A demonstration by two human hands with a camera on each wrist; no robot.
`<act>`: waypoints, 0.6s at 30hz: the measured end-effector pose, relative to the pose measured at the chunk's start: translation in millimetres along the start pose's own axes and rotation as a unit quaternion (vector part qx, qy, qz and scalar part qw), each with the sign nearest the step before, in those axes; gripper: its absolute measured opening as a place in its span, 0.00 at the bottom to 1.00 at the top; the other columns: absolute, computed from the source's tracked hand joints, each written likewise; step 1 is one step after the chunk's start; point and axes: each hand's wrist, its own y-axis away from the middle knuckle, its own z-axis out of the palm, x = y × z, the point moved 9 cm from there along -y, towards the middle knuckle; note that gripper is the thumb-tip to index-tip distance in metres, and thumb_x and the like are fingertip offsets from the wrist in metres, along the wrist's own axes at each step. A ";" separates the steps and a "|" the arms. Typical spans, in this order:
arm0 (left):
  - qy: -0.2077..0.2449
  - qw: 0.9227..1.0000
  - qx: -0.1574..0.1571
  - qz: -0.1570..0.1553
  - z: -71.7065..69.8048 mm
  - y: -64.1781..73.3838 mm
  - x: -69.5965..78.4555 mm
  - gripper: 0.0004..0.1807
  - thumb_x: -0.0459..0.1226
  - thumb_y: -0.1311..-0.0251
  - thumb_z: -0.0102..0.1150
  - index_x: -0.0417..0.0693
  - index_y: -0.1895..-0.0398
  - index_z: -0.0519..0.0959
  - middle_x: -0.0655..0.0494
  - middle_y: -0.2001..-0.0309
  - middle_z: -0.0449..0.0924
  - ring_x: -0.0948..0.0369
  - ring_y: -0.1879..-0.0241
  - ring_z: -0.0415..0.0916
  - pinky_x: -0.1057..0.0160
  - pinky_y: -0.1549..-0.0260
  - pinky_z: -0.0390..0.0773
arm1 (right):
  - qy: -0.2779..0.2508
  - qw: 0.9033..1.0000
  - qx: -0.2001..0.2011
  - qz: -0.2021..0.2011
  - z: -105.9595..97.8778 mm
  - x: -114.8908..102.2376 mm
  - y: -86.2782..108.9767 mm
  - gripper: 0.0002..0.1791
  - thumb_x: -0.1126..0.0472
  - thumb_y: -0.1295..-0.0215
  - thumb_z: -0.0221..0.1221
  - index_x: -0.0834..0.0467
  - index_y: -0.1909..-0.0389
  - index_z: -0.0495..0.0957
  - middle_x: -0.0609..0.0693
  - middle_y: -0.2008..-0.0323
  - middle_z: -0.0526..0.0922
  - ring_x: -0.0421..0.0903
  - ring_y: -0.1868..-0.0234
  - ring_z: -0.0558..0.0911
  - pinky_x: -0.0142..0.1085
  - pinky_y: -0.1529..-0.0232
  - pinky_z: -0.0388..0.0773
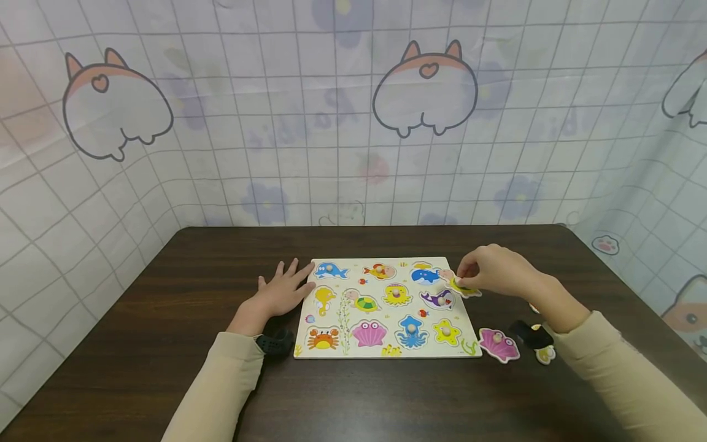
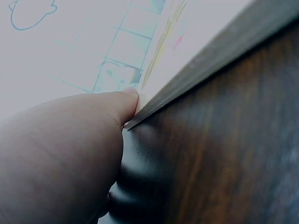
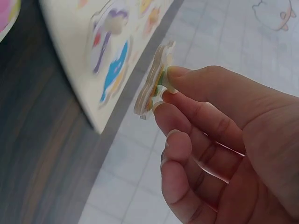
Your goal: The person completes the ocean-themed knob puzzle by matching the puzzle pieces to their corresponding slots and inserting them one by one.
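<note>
A wooden sea-animal puzzle board (image 1: 390,324) lies on the table. My right hand (image 1: 502,269) pinches a turtle puzzle piece (image 1: 464,291) by its knob, above the board's upper right edge. The right wrist view shows the piece (image 3: 154,86) tilted on edge between thumb and fingers, apart from the board. With fingers spread, my left hand (image 1: 278,291) touches the board's left edge; its thumb meets the edge in the left wrist view. Knobbed octopus (image 1: 396,294), squid (image 1: 411,334) and starfish (image 1: 447,332) pieces sit in the board. The turtle picture (image 1: 366,304) has no knob.
A pink shell piece (image 1: 499,345) lies on the table at the board's lower right corner. More pieces, one yellowish (image 1: 545,355), are partly hidden under my right wrist. Behind the dark wooden table (image 1: 359,399) hangs a grid-patterned cloth (image 1: 331,153).
</note>
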 end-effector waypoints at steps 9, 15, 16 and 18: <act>-0.002 1.000 -0.002 0.003 0.4 -1.5 -0.1 0.35 0.54 0.19 0.40 0.55 0.16 0.49 0.37 0.18 0.38 0.34 0.22 0.30 0.21 0.35 0.32 | 0.000 1.000 0.007 -0.009 8.1 -27.7 -16.1 0.06 0.56 0.36 0.70 0.55 0.67 0.88 0.42 0.74 0.82 0.41 0.73 0.75 0.36 0.73 0.71; -0.002 1.000 -0.003 0.004 1.4 -1.6 0.4 0.35 0.54 0.20 0.40 0.55 0.16 0.49 0.37 0.18 0.37 0.34 0.22 0.30 0.22 0.35 0.32 | -0.001 1.000 0.000 -0.017 18.1 -42.9 -30.1 0.06 0.55 0.35 0.69 0.54 0.64 0.89 0.43 0.70 0.84 0.41 0.71 0.78 0.36 0.71 0.76; -0.003 1.000 -0.004 0.004 1.5 -1.7 0.6 0.36 0.54 0.20 0.40 0.55 0.16 0.49 0.37 0.18 0.37 0.34 0.22 0.30 0.22 0.35 0.32 | -0.004 1.000 0.000 -0.019 19.2 -45.4 -32.1 0.07 0.55 0.35 0.69 0.54 0.64 0.89 0.43 0.69 0.85 0.41 0.71 0.78 0.36 0.70 0.76; -0.002 1.000 -0.003 0.006 1.1 -1.7 0.8 0.35 0.54 0.19 0.40 0.55 0.16 0.49 0.37 0.18 0.37 0.34 0.22 0.30 0.22 0.35 0.32 | -0.013 1.000 0.001 -0.023 20.6 -49.9 -35.8 0.07 0.55 0.35 0.70 0.54 0.63 0.89 0.43 0.69 0.85 0.41 0.70 0.78 0.36 0.71 0.77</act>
